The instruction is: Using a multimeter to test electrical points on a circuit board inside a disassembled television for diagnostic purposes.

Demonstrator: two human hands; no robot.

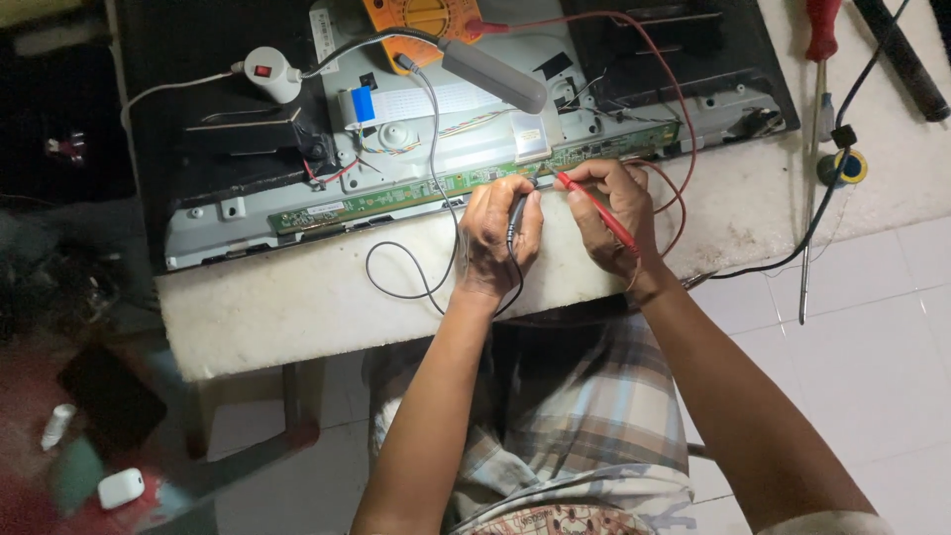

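2 probes, black in left hand (498,233), red in right hand (616,210), tips seemingly on green board (436,185)

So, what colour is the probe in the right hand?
Red. The right hand holds a red probe, clearest in the head view.

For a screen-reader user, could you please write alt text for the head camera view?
Seen from above, a person's left hand holds a black probe and the right hand a red probe, both tips on a long green circuit board in an opened flat-screen panel. An orange multimeter sits at the top edge.
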